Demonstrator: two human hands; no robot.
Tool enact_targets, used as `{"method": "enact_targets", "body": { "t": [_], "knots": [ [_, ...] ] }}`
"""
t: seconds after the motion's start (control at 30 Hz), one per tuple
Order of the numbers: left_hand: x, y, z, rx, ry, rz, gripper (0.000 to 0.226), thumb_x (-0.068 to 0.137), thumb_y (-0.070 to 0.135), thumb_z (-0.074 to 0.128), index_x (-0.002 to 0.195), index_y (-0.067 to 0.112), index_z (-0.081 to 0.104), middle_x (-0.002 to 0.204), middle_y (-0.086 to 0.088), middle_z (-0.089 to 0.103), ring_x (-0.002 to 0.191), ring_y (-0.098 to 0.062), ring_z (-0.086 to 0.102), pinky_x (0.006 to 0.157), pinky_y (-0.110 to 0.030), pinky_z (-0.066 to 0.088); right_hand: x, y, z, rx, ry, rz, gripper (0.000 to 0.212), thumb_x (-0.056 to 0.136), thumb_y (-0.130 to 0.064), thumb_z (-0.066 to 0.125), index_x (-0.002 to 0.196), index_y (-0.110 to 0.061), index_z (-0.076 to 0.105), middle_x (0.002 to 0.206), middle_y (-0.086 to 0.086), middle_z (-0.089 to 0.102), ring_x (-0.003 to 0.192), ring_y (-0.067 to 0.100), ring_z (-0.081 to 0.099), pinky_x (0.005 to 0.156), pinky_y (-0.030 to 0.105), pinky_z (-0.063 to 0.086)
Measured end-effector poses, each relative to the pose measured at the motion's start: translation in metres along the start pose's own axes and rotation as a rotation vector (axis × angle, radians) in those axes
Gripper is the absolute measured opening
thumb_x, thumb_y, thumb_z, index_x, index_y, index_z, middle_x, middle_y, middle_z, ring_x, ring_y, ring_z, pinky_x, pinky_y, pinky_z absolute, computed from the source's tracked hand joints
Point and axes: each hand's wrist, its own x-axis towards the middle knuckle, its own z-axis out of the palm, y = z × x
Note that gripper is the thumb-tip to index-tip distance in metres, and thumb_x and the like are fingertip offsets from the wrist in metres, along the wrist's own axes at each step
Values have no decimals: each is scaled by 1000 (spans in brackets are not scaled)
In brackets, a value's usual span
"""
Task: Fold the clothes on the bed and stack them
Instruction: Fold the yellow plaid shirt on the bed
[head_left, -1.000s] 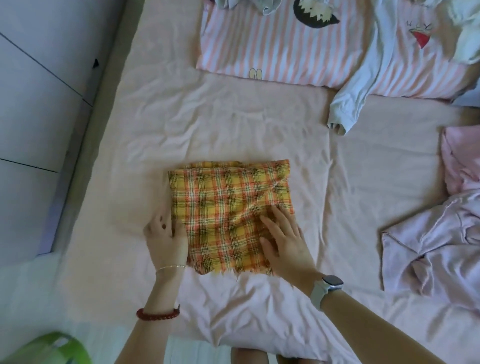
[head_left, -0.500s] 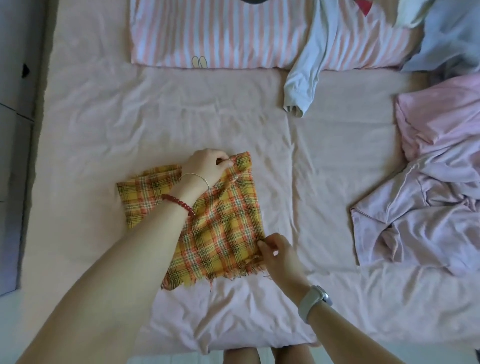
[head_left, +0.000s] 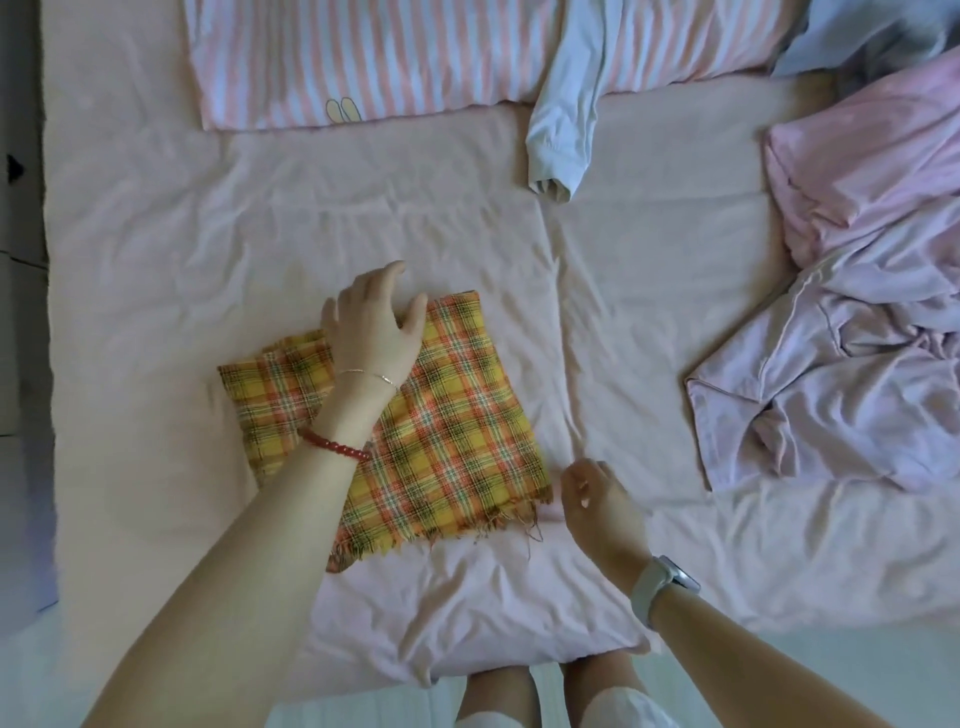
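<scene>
Plaid cloth (head_left: 447, 431): folded, yellow-orange check, frayed near edge, flat on pink bed sheet (head_left: 208, 234) near front edge. Left hand (head_left: 371, 325): over cloth's far edge, fingers relaxed, spread, gripping nothing. Right hand (head_left: 597, 501): just beside cloth's near right corner, fingers loosely curled, empty. Crumpled pink garments (head_left: 841, 374): right side of bed. Striped pillow (head_left: 415, 52): far end.
</scene>
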Motion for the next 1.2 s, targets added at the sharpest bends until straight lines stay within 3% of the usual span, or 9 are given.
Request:
{"method": "enact_targets", "body": {
  "t": [0.17, 0.27, 0.4, 0.5, 0.6, 0.77, 0.9, 1.07, 1.2],
  "knots": [
    [-87, -39, -12, 105, 195, -5, 43, 92, 32, 41, 131, 14, 49, 138, -12, 48, 130, -33, 39, 105, -62, 25, 17, -57, 2, -115, 225, -422, 41, 87, -24, 33, 122, -17, 51, 118, 9, 57, 110, 29, 51, 90, 48, 43],
    [-113, -69, -5, 147, 51, -100, 52, 92, 40, 33, 140, 19, 36, 150, -13, 29, 141, -34, 17, 103, -66, 25, 36, -105, 12, -265, 170, -673, 47, 91, -26, 33, 137, -22, 40, 141, 9, 45, 132, 30, 36, 108, 58, 23],
    [-94, -82, 0, 150, -102, -166, 62, 91, 49, 16, 147, 23, 20, 156, -9, 9, 141, -28, -8, 110, -64, 11, 57, -139, 38, -580, 45, -846, 51, 94, -37, 26, 143, -27, 32, 152, 9, 29, 139, 34, 26, 109, 64, 14],
    [-72, -84, 10, 244, -201, -153, 58, 92, 49, 8, 148, 31, 6, 157, -4, -3, 142, -29, -16, 111, -59, -3, 77, -135, 48, -697, -31, -711, 52, 93, -45, 16, 144, -36, 26, 154, 6, 22, 141, 33, 20, 108, 66, 12],
    [-56, -88, 21, 358, -297, -172, 52, 97, 48, 4, 146, 35, -6, 156, -3, -14, 141, -28, -20, 112, -55, -10, 95, -126, 53, -722, -59, -574, 53, 91, -51, 1, 144, -46, 1, 158, 2, -1, 145, 26, -1, 109, 64, 1],
    [-42, -97, 16, 320, -306, -226, 57, 96, 53, 11, 146, 36, -9, 155, -4, -19, 141, -27, -21, 112, -53, -8, 98, -130, 46, -599, -109, -592, 49, 98, -45, 14, 145, -43, 1, 157, -1, -8, 144, 21, -11, 113, 58, -5],
    [-73, -107, -6, -84, -147, -447, 76, 90, 54, 41, 147, 33, -5, 156, -6, -13, 143, -27, -10, 115, -49, 7, 79, -116, 22, -147, 50, -465, 59, 94, -45, 33, 148, -27, 18, 156, 2, 13, 143, 20, 10, 116, 42, 14],
    [-122, -122, -19, -871, -70, -702, 113, 68, 45, 76, 147, 28, -2, 140, -2, 40, 123, -17, 45, 100, -44, 42, 45, -88, 24, 328, -170, -15, 83, 78, -60, 58, 143, -20, 25, 128, -5, 49, 114, 17, 52, 95, 40, 48],
    [-131, -117, -17, -939, -133, -585, 103, 55, 50, 75, 141, 30, 22, 130, 10, 49, 113, -3, 53, 89, -29, 50, 44, -94, 26, 408, -193, 17, 62, 85, -36, 63, 135, -14, 33, 112, -3, 55, 103, 20, 57, 77, 29, 48]
  ]
}}
